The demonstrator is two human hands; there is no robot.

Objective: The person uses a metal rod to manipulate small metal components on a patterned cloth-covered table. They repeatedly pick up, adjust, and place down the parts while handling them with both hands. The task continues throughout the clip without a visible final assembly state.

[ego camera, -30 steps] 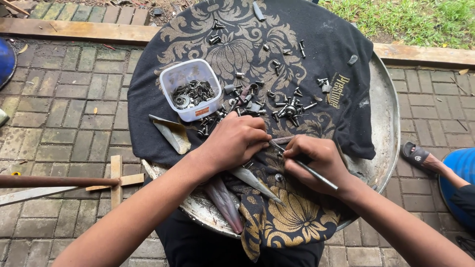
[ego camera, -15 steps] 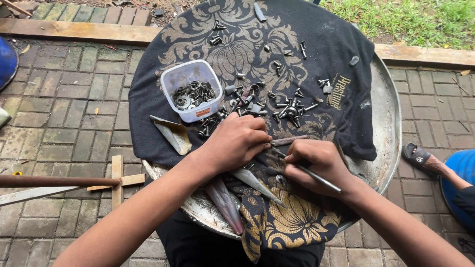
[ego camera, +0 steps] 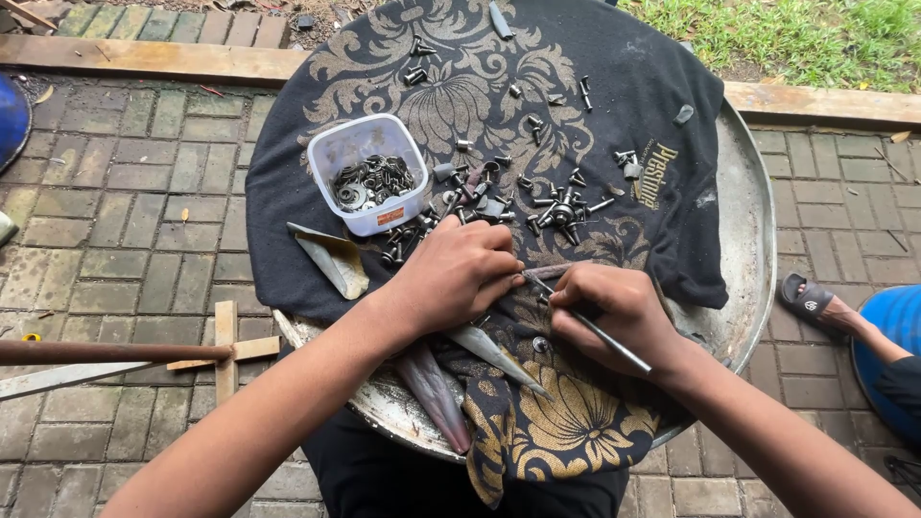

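Observation:
My left hand (ego camera: 460, 275) is closed over a small metal piece (ego camera: 547, 272) on a black cloth with gold patterns (ego camera: 499, 96). My right hand (ego camera: 614, 312) grips a thin metal rod (ego camera: 602, 334) like a pen, its tip against that piece. The two hands touch at the middle of the cloth. Loose bolts and screws (ego camera: 556, 206) lie scattered just beyond the fingers. A clear plastic tub (ego camera: 367, 173) with washers and nuts stands to the upper left of my left hand. Pointed metal blades (ego camera: 494, 355) lie under my left wrist.
The cloth covers a round metal tray (ego camera: 748, 249) over brick paving. A wooden cross piece (ego camera: 226, 347) and a long rusty rod (ego camera: 106, 352) lie at the left. Another person's sandalled foot (ego camera: 815, 302) is at the right. Grass (ego camera: 796, 34) lies beyond a wooden beam (ego camera: 144, 56).
Both hands stay on the same spot; the right hand has shifted the thin rod slightly against the piece. Nothing else has moved.

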